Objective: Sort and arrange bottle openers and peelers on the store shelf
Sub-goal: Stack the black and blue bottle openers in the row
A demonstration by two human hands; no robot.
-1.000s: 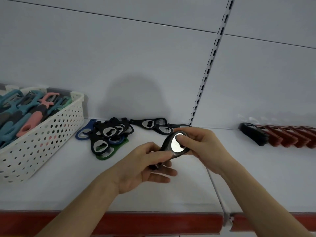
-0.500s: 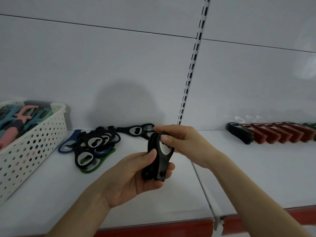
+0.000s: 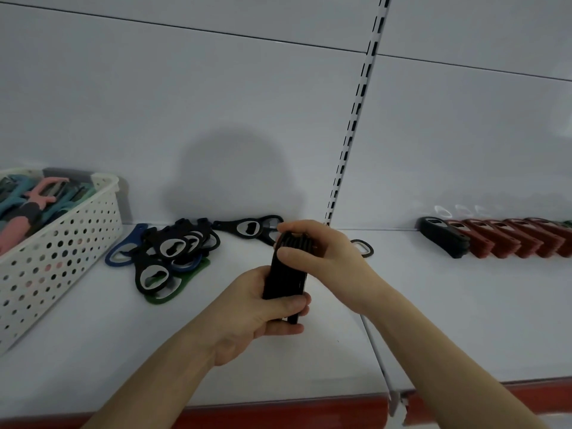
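Observation:
Both hands hold a stack of black bottle openers (image 3: pixel 286 275) edge-on above the white shelf (image 3: pixel 93 345). My left hand (image 3: pixel 260 308) grips its lower end, fingers curled round it. My right hand (image 3: pixel 312 249) grips the top end, thumb across the edges. A loose pile of black, blue and green openers (image 3: pixel 168 253) lies to the left, with two more black openers (image 3: pixel 247 227) behind by the back wall. A single opener (image 3: pixel 362 246) lies just right of my right hand. At the far right stands a tidy row with a black opener (image 3: pixel 441 235) and several red openers (image 3: pixel 513 238).
A white perforated basket (image 3: pixel 62 246) full of teal and pink peelers (image 3: pixel 34 199) sits at the left. A slotted upright (image 3: pixel 349 131) divides the back wall. The shelf has a seam (image 3: pixel 376 357) and a red front strip (image 3: pixel 278 413).
The opener held flat a second ago has been turned on edge and joined to the stack. Both hands have closed tighter on it. The view has shifted right.

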